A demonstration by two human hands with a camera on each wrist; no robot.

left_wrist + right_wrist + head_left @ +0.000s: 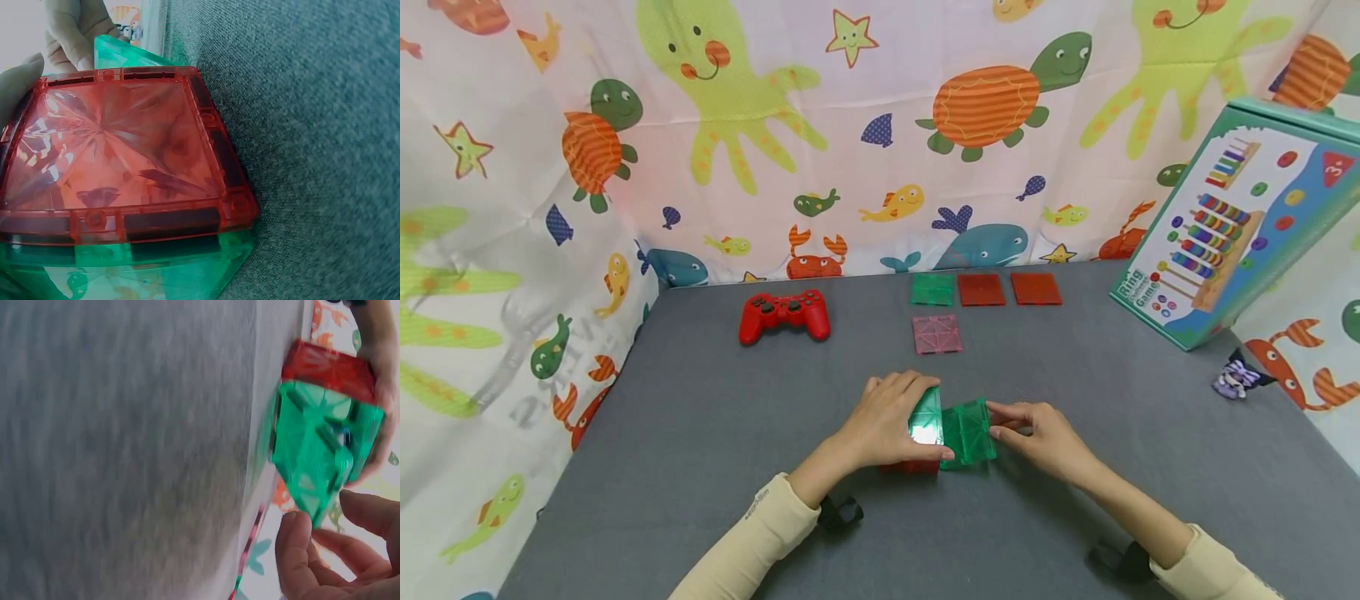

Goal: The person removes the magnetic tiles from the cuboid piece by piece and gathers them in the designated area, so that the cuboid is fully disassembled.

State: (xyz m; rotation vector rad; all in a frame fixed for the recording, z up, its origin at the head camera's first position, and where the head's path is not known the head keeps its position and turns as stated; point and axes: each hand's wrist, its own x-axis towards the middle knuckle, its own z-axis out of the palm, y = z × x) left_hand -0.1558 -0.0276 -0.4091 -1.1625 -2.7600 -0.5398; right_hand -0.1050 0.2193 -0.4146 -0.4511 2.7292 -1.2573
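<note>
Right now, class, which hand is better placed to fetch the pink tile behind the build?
Probably the right hand. It only pinches the edge of the loose green tile, while the left hand grips the build. The pink tile lies straight ahead of both.

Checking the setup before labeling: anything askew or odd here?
Mostly tidy. The ring game box leans tilted at the table's right edge, and the pink tile sits alone below the row of green and red tiles. No damage or spills visible.
</note>
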